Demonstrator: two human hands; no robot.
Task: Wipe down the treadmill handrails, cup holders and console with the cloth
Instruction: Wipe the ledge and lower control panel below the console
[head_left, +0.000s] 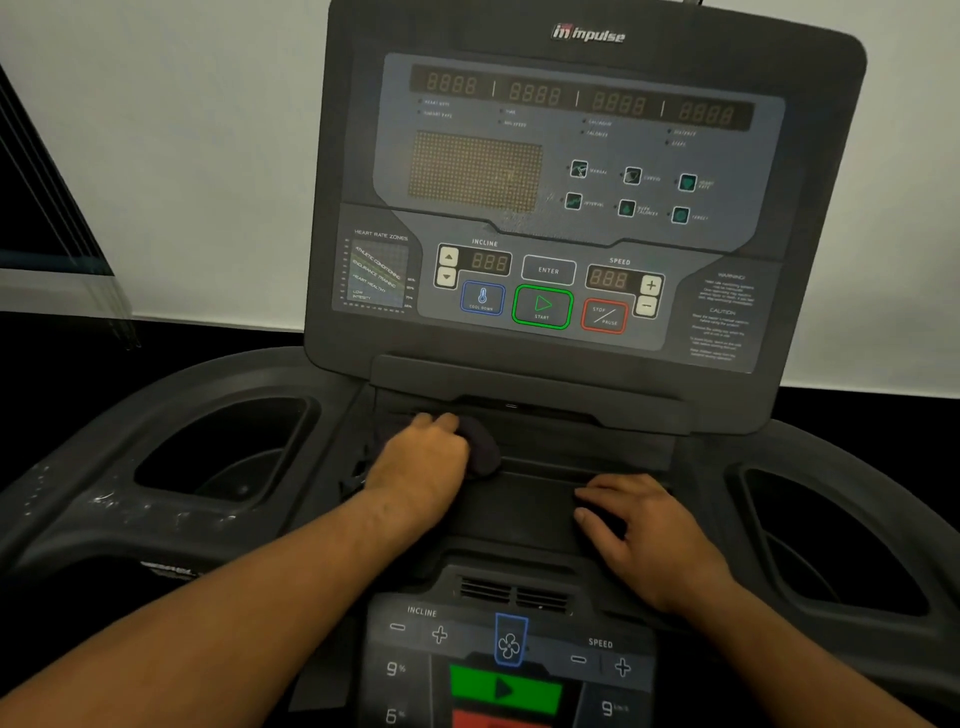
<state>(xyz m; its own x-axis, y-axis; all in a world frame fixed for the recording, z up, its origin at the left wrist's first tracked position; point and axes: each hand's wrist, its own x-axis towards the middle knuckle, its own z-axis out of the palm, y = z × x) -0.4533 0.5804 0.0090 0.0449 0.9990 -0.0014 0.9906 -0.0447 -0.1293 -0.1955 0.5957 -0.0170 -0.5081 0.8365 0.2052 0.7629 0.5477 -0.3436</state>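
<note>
The treadmill console (566, 171) stands upright ahead, with dark displays and coloured buttons. My left hand (421, 467) is closed on a dark cloth (480, 447) and presses it onto the tray ledge just below the console. Resting flat on the same ledge to the right is my right hand (649, 535), fingers slightly spread and holding nothing. The left cup holder (228, 452) and the right cup holder (841, 545) are deep black recesses on either side. Most of the cloth is hidden under my left hand.
A lower control panel (509, 660) with incline, speed, fan and green start buttons lies near me, below a vent. The left handrail surface (119, 509) carries pale speckles. A white wall is behind the console and a dark window frame (36, 208) stands at the far left.
</note>
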